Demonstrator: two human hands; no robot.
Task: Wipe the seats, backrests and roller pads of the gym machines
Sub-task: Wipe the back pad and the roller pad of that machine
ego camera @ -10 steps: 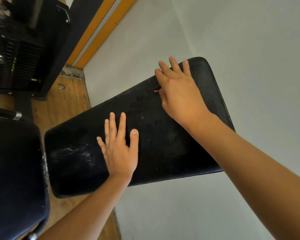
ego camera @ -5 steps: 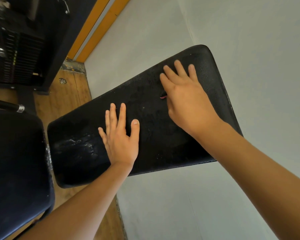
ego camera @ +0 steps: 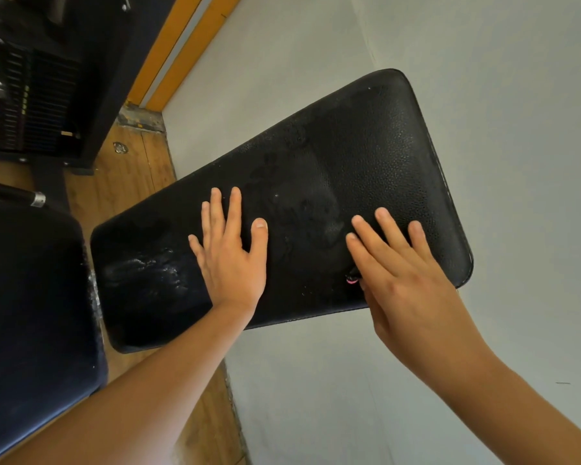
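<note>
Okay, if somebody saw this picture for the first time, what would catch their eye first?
The big black backrest pad slants across the middle of the view with both hands flat on it: the left hand near its centre, the right hand at its lower right edge. A tiny pink scrap peeks from under the right hand, and wet streaks shine at the pad's lower left end.

We see a black backrest (ego camera: 349, 156) with a pebbled grain and darker blotches, a blue-black seat (ego camera: 31, 297), a pale grey wall (ego camera: 517, 62), a brown wood-grain floor (ego camera: 128, 176), orange stripes (ego camera: 163, 45), and a pink scrap (ego camera: 351, 280).
</note>
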